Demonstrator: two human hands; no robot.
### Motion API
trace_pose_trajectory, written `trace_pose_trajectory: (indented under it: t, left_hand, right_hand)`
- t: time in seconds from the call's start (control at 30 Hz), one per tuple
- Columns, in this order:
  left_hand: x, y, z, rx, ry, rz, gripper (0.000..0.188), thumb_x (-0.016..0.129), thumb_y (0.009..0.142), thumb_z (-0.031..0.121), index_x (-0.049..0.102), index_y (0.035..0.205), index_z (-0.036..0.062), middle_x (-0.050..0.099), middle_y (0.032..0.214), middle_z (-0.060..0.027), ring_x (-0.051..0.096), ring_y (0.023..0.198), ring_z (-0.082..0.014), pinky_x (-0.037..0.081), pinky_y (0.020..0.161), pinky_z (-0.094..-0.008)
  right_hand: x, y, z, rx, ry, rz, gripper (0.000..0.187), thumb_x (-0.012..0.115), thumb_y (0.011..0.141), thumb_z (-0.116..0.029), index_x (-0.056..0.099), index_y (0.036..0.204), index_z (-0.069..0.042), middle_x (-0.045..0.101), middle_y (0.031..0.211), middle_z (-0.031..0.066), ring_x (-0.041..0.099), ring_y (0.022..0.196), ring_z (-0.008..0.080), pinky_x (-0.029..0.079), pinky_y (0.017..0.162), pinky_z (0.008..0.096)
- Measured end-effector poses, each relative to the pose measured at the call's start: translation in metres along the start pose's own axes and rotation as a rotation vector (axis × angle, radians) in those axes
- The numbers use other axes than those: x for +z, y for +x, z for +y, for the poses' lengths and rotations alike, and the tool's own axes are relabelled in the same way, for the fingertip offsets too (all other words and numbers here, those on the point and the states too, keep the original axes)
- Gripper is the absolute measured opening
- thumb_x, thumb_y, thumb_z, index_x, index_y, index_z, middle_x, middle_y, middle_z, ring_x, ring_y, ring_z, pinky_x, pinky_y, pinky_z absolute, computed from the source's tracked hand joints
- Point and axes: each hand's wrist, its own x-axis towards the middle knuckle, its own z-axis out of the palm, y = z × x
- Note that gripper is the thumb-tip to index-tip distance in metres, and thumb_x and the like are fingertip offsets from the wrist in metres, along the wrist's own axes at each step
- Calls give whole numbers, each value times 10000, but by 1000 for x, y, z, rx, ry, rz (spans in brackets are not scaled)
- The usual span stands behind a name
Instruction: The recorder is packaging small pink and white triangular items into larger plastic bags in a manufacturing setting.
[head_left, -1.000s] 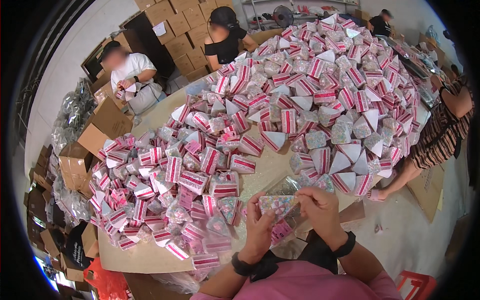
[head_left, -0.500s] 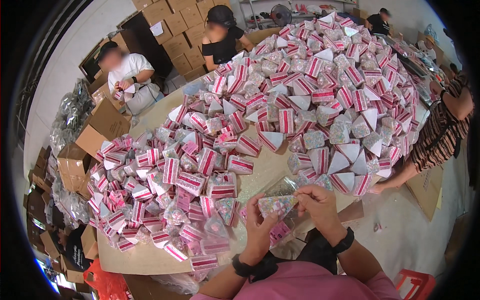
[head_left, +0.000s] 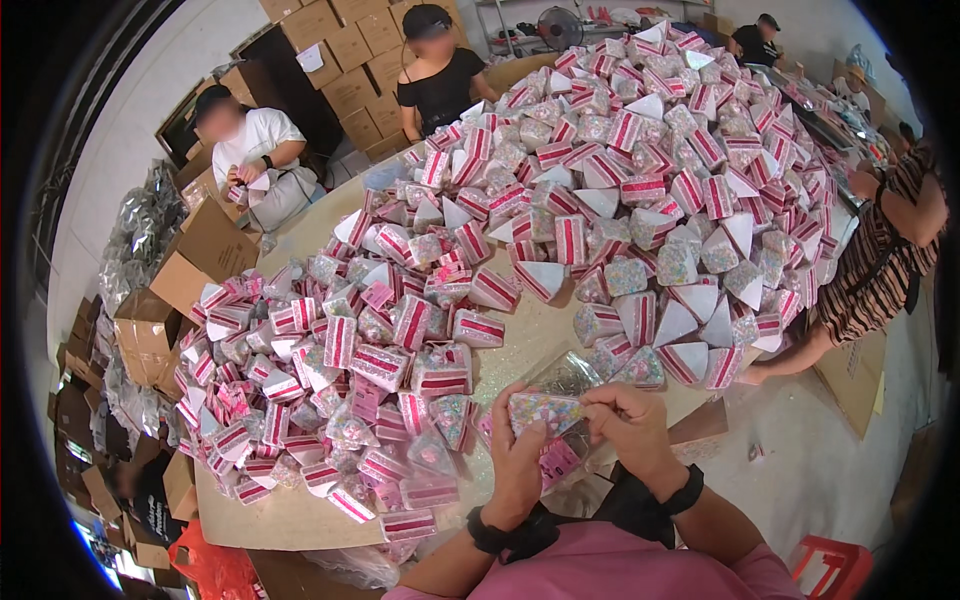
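Observation:
A wedge-shaped toy cake slice (head_left: 545,410), its top speckled with pastel sprinkles, is held up between my two hands at the near edge of the table. My left hand (head_left: 515,462) grips its left side, thumb across the near face. At the right-hand corner, my right hand (head_left: 634,430) pinches with thumb and fingertips; whether it also holds a bit of wrapping is too small to tell. Just behind and beneath lies clear plastic packaging (head_left: 566,372). Below the slice a pink printed card (head_left: 560,458) shows, partly covered by my left hand.
A large heap of cake slices (head_left: 640,190) covers the table's far side; a smaller wrapped pile (head_left: 320,380) lies left. Cardboard boxes (head_left: 205,255) and a red bag (head_left: 215,560) stand left. A red stool (head_left: 835,568) is at lower right. Several people surround the table.
Both my hands have shifted slightly left with the cake slice, which has tilted a little. Across the table, the person in black has straightened up.

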Motion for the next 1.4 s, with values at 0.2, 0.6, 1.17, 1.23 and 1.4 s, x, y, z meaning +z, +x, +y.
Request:
trace_pose_trajectory:
  t: [0.2, 0.6, 1.17, 1.23, 1.4]
  left_hand:
    - [-5, 1, -6, -40, -71, -12, 432, 433, 944, 288, 344, 1308, 73, 523, 1135, -100, 544, 1051, -206, 469, 901, -389]
    - [-4, 1, -12, 144, 267, 18, 400, 366, 991, 283, 365, 1298, 28, 487, 1130, -105, 521, 1009, -171, 462, 851, -292]
    - [-3, -1, -9, 277, 404, 31, 518, 455, 952, 373, 351, 1309, 12, 461, 1196, -109, 468, 1060, -175, 379, 933, -315]
    - [-3, -1, -7, 283, 437, 27, 524, 456, 953, 376, 344, 1312, 10, 462, 1195, -109, 472, 1057, -176, 386, 929, -314]
    - [-7, 0, -9, 297, 465, 15, 534, 446, 959, 386, 333, 1316, 6, 463, 1191, -109, 477, 1050, -177, 393, 923, -312]
  right_hand:
    - [2, -2, -7, -136, -234, -12, 111, 575, 859, -13, 619, 949, 35, 606, 746, 55, 580, 618, 106, 466, 546, 231]
    - [11, -12, -17, -517, -798, -112, 137, 622, 788, -28, 617, 923, -9, 589, 724, 131, 589, 631, 309, 464, 546, 374]
    - [10, -12, -20, -486, -851, -121, 52, 591, 809, -46, 585, 859, -30, 572, 707, 119, 583, 611, 297, 456, 526, 378]
    - [10, -12, -20, -477, -847, -125, 53, 588, 809, -43, 585, 861, -30, 571, 706, 120, 582, 610, 297, 454, 524, 379]
    - [11, -12, -19, -476, -840, -122, 48, 588, 809, -42, 582, 856, -33, 567, 702, 118, 579, 609, 297, 449, 521, 382]
